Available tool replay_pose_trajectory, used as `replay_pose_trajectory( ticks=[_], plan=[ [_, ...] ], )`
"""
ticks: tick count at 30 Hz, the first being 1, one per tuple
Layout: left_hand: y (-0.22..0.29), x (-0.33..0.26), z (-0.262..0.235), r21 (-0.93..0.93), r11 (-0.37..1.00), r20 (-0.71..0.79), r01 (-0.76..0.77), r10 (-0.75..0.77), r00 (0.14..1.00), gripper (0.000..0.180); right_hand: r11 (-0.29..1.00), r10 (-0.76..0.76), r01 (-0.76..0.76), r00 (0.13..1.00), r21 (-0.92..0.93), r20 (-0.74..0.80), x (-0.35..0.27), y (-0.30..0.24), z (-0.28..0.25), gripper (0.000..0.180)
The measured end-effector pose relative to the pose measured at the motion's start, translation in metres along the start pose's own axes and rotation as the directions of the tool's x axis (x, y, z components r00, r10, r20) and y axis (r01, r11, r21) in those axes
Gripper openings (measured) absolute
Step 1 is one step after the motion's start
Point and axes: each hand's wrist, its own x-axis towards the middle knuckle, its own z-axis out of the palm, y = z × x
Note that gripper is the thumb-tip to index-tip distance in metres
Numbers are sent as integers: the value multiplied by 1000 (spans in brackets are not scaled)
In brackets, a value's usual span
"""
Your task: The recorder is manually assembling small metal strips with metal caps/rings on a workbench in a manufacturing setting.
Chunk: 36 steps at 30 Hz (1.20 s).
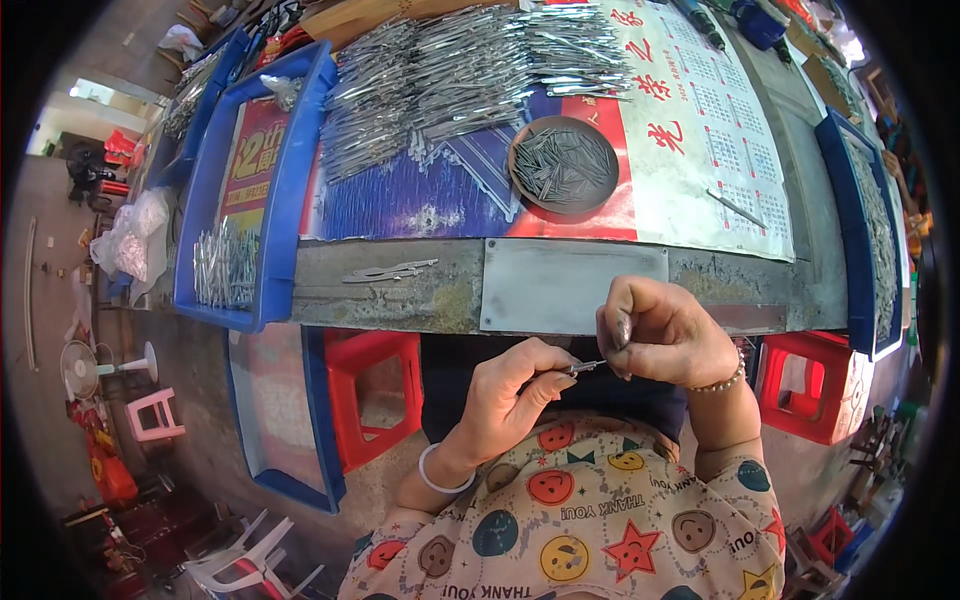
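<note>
Close to my body, my left hand (512,392) pinches a slim metal piece (584,368) between thumb and fingers, its narrow end pointing right. My right hand (668,335) is closed in a pinch just beside that end; whatever its fingertips hold is too small to make out. Ahead of my hands a smooth metal plate (570,285) lies at the bench edge. A round brown bowl (603,196) beyond it contains many thin, pointed dark grey pieces. Large rows of slim silver metal pieces (440,75) cover the far part of the bench. A few similar loose pieces (392,271) lie left of the plate.
At left stands a blue tray (283,220) with upright metal pieces in its near end. Another blue tray (858,230) of small parts is at the right edge. A single thin piece (737,209) rests on the calendar sheet (655,190). Red stools (345,400) stand below the bench.
</note>
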Motion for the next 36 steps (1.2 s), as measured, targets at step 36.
replay_pose_trajectory(
  ticks=[36],
  plan=[
    [28,-3,19,579,791,21,-199,229,973,19,700,-312,98,933,-708,-180,-39,16,10,13]
  ],
)
